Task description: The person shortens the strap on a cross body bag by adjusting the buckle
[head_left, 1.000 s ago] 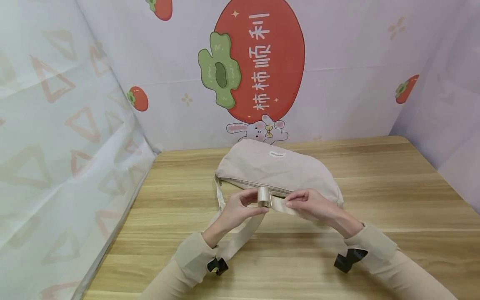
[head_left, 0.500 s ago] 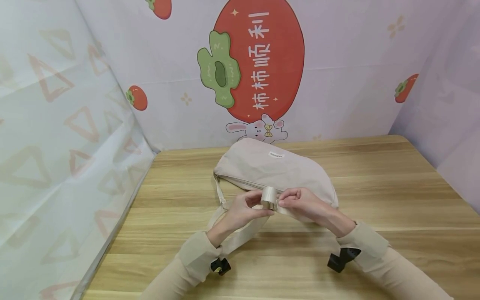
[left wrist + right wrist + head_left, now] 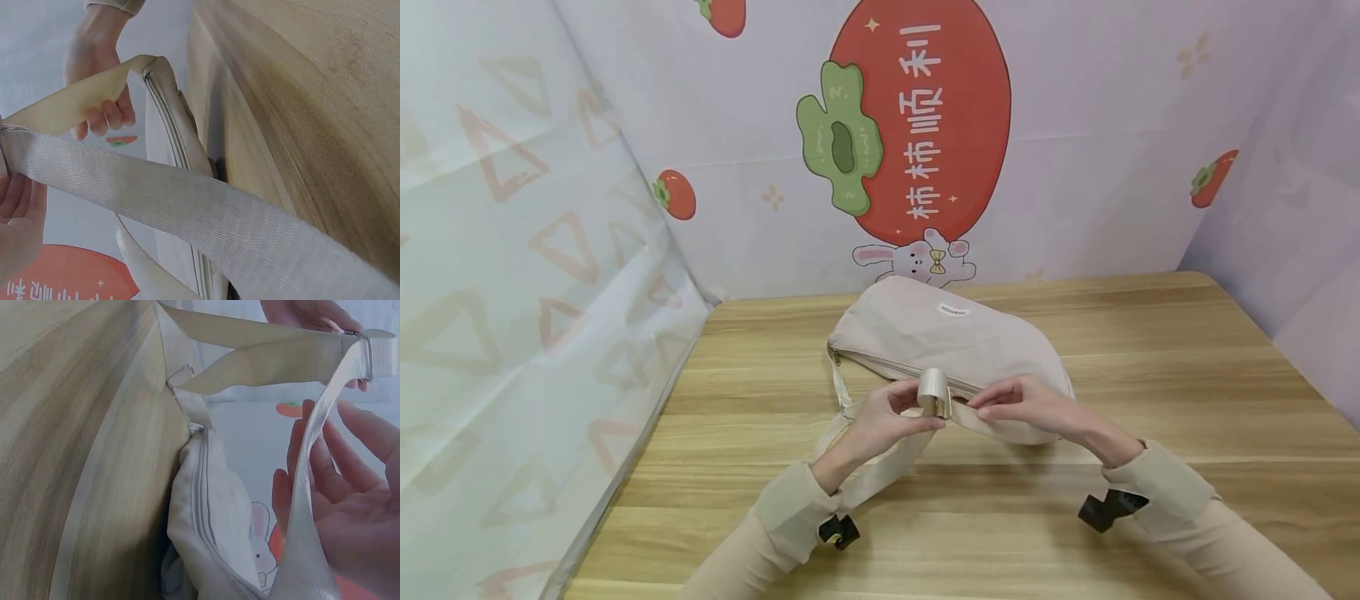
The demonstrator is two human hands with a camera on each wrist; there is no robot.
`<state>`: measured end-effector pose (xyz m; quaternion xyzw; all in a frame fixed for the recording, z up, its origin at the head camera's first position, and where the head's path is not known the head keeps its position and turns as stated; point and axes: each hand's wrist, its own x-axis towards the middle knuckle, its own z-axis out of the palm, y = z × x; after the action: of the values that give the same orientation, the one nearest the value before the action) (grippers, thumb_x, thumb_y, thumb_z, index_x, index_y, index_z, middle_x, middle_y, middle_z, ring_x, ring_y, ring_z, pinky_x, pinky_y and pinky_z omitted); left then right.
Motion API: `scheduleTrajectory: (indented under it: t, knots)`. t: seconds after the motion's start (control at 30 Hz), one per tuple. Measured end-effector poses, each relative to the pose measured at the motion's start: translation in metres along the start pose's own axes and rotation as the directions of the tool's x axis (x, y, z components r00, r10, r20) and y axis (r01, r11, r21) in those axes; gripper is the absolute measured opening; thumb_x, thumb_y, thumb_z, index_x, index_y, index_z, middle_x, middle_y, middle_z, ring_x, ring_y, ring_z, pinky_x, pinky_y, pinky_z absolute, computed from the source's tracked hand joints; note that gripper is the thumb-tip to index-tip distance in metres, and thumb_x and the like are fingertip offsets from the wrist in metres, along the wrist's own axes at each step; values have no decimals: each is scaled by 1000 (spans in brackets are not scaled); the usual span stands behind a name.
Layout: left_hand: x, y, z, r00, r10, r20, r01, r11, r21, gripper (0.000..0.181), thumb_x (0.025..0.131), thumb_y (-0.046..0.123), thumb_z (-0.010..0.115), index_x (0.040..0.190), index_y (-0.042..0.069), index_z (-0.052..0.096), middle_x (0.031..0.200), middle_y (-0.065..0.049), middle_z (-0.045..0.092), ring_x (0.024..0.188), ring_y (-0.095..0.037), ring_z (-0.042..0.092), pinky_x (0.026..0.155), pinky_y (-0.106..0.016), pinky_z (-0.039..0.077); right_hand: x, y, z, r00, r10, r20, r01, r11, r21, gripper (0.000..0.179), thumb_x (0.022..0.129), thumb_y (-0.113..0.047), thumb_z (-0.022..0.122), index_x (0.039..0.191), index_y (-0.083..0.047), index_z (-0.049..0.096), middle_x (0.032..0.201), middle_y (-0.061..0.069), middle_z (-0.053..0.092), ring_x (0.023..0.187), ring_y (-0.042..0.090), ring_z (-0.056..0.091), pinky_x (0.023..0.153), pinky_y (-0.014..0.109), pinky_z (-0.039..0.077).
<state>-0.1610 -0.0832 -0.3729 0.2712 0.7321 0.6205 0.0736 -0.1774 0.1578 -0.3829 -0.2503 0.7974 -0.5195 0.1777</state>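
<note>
A beige shoulder bag (image 3: 955, 333) lies on the table, zip side toward me. My left hand (image 3: 876, 425) pinches a folded loop of its strap (image 3: 933, 387) by a rectangular metal slider buckle (image 3: 369, 357). To the right of the buckle, my right hand (image 3: 1037, 410) holds the strap lightly between thumb and fingertips. In the right wrist view the strap (image 3: 304, 487) runs past that hand (image 3: 350, 481) up to the buckle. The left wrist view has the strap's webbing (image 3: 187, 197) crossing in front, with part of my left hand at the edge.
The wooden table (image 3: 760, 533) has a white patterned curtain (image 3: 512, 292) on its left and a printed backdrop (image 3: 1075, 167) behind. A second metal ring (image 3: 181, 376) sits on the strap near the zip's end. Black wrist cameras (image 3: 838, 531) hang under both sleeves.
My right hand moved left to the buckle, then back right along the strap. My left hand shifted slightly right and keeps its hold on the loop.
</note>
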Motion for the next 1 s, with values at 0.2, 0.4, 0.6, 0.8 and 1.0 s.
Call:
scheduleTrajectory:
  t: [0.2,0.4,0.6,0.8,1.0]
  knots:
    - [0,-1,0,1000,6,3,-6,1000,-8,40,71,-1,70,109,-6,57,104,-19,60,96,-17,57,87,-27,44,0,3,-2,1000,26,-16,-26,999,23,25,83,-17,62,95,4,64,95,9,63,83,4,54,74,19,45]
    - [1,0,4,1000,-10,0,10,1000,-11,42,71,1,71,110,-3,58,103,-16,60,92,-12,57,85,-29,46,3,2,0,998,21,-50,-18,998,67,26,82,-16,62,94,7,63,93,4,63,85,7,54,75,20,44]
    - [5,-2,9,999,27,29,-25,999,-36,41,71,-1,71,110,-5,57,104,-19,60,91,-9,57,85,-32,46,7,-2,2,995,62,-75,-52,991,124,27,81,-19,64,94,5,64,90,1,65,85,8,55,77,22,42]
    - [8,-1,13,999,14,53,-12,999,-36,40,72,-5,68,111,-6,56,107,-20,59,96,-14,57,88,-31,44,9,-5,4,989,126,-72,-108,971,213,20,79,-19,66,90,-2,66,84,-4,65,82,8,54,73,23,43]
    - [5,18,15,999,3,45,-2,1000,-7,40,73,-7,66,111,-10,54,108,-23,58,99,-20,57,88,-30,44,9,-6,5,988,138,-63,-117,958,263,14,79,-18,66,87,-7,66,82,-5,65,81,7,56,73,23,44]
